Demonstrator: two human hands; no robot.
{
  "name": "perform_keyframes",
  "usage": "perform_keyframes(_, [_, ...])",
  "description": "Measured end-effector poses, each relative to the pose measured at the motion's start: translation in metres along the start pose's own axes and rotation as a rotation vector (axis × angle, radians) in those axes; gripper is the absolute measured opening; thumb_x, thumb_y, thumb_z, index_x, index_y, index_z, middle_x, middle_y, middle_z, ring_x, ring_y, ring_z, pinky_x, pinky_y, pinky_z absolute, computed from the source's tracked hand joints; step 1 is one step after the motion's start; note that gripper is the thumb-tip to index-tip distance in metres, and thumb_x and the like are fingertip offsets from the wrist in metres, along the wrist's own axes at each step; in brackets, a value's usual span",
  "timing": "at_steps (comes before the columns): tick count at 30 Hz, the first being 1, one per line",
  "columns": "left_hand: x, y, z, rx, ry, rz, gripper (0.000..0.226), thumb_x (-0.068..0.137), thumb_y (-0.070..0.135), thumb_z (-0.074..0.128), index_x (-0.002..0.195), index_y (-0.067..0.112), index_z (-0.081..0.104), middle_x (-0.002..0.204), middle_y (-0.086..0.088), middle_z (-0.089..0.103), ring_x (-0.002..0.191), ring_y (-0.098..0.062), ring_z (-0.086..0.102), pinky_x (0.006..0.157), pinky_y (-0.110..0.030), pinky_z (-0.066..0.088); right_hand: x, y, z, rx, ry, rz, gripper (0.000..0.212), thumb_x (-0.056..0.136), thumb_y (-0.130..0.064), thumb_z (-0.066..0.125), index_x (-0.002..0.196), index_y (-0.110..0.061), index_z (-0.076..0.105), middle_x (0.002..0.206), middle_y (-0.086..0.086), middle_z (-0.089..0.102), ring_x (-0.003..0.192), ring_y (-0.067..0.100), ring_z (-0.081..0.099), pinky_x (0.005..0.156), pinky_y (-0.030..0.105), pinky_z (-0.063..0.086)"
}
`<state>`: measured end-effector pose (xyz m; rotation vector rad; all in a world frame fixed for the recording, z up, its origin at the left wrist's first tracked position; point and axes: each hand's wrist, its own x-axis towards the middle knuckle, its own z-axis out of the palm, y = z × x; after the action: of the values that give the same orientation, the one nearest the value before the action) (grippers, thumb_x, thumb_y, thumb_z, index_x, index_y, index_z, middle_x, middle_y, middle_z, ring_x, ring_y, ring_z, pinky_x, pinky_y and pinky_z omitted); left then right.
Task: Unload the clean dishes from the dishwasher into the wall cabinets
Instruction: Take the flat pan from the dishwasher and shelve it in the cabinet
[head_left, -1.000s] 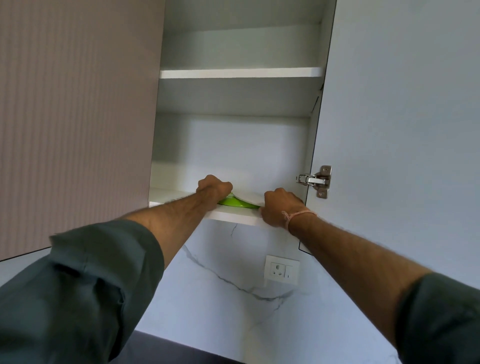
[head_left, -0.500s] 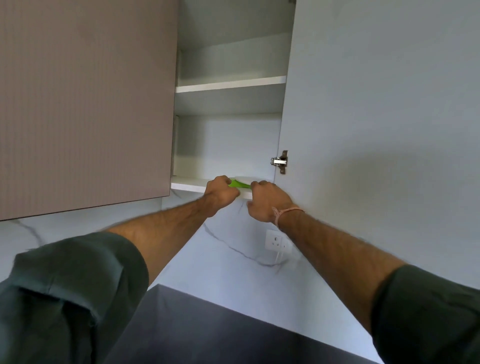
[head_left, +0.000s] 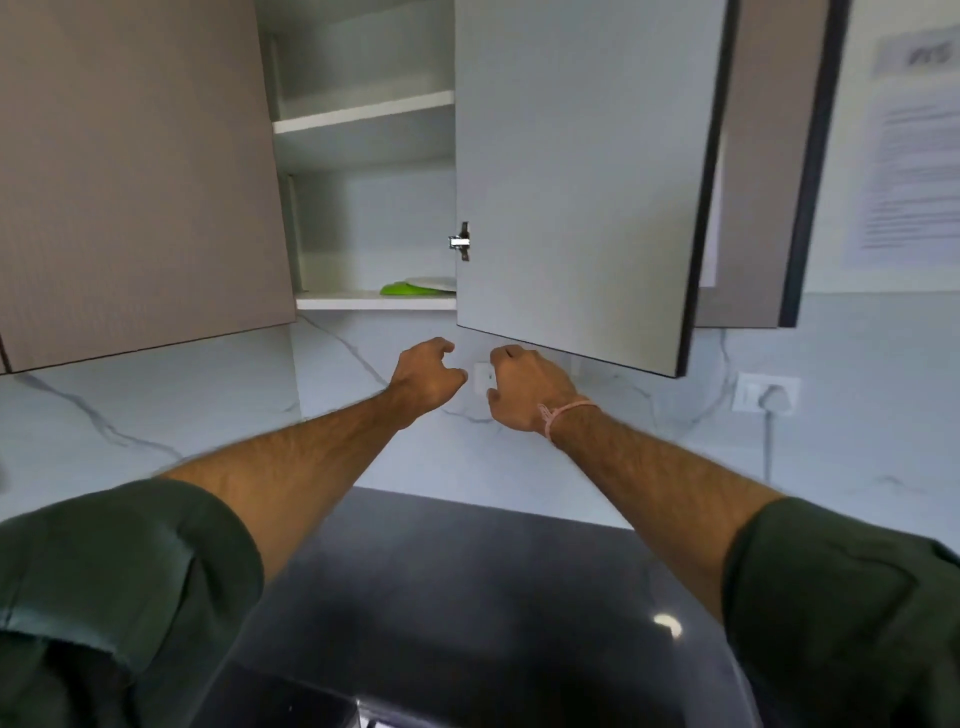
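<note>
Now both forearms stretch up and forward, side by side. The left hand (head_left: 428, 375) and right hand (head_left: 524, 387) hang just below the open cabinet door (head_left: 571, 182), fingers loosely curled, gripping and touching nothing. The green plate (head_left: 397, 288) lies flat on the lower shelf (head_left: 353, 300), at eleven o'clock from the left hand and apart from its fingers. A white plate (head_left: 431, 283) sits at its three o'clock edge.
</note>
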<state>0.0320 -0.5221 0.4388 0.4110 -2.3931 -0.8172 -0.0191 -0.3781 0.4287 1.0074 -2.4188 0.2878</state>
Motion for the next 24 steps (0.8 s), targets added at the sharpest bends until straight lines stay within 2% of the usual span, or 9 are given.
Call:
perform_keyframes(4, [-0.055, 0.013, 0.020, -0.026, -0.088, 0.013, 0.057, 0.091, 0.023, 0.066, 0.143, 0.015, 0.046, 0.142, -0.008, 0.052, 0.124, -0.026, 0.053, 0.090, -0.024, 0.043, -0.059, 0.016, -0.007, 0.021, -0.040, 0.092, 0.051, 0.093, -0.027, 0.055, 0.138, -0.008, 0.043, 0.136, 0.013, 0.052, 0.117, 0.032, 0.054, 0.096, 0.041, 0.049])
perform_keyframes(8, [-0.116, 0.019, 0.055, -0.051, -0.187, 0.023, 0.057, 0.091, 0.023, 0.068, 0.143, 0.014, 0.047, 0.144, -0.007, 0.051, 0.128, -0.027, 0.051, 0.104, -0.031, 0.042, -0.128, 0.032, -0.008, 0.027, -0.092, 0.182, 0.050, 0.093, -0.025, 0.054, 0.138, -0.007, 0.043, 0.137, 0.014, 0.051, 0.118, 0.033, 0.054, 0.096, 0.041, 0.048])
perform_keyframes(12, [-0.175, 0.026, 0.099, -0.059, -0.302, 0.013, 0.056, 0.090, 0.022, 0.068, 0.142, 0.017, 0.049, 0.145, -0.006, 0.050, 0.128, -0.026, 0.052, 0.106, -0.035, 0.043, -0.210, 0.053, -0.007, 0.003, -0.164, 0.271, 0.049, 0.093, -0.026, 0.055, 0.137, -0.009, 0.044, 0.137, 0.013, 0.052, 0.117, 0.033, 0.055, 0.096, 0.042, 0.050])
perform_keyframes(19, [-0.261, 0.055, 0.187, -0.116, -0.521, 0.064, 0.054, 0.091, 0.020, 0.066, 0.142, 0.015, 0.049, 0.145, -0.003, 0.051, 0.131, -0.022, 0.049, 0.107, -0.032, 0.041, -0.354, 0.118, 0.004, 0.036, -0.290, 0.480, 0.043, 0.090, -0.026, 0.055, 0.128, -0.009, 0.047, 0.127, 0.013, 0.055, 0.107, 0.030, 0.057, 0.087, 0.042, 0.052])
perform_keyframes(24, [-0.323, 0.079, 0.273, -0.134, -0.698, 0.064, 0.050, 0.091, 0.021, 0.067, 0.139, 0.013, 0.053, 0.139, -0.005, 0.055, 0.127, -0.020, 0.052, 0.102, -0.026, 0.038, -0.458, 0.174, 0.023, 0.039, -0.369, 0.640, 0.044, 0.090, -0.024, 0.057, 0.130, -0.008, 0.047, 0.134, 0.014, 0.051, 0.115, 0.034, 0.055, 0.090, 0.040, 0.048])
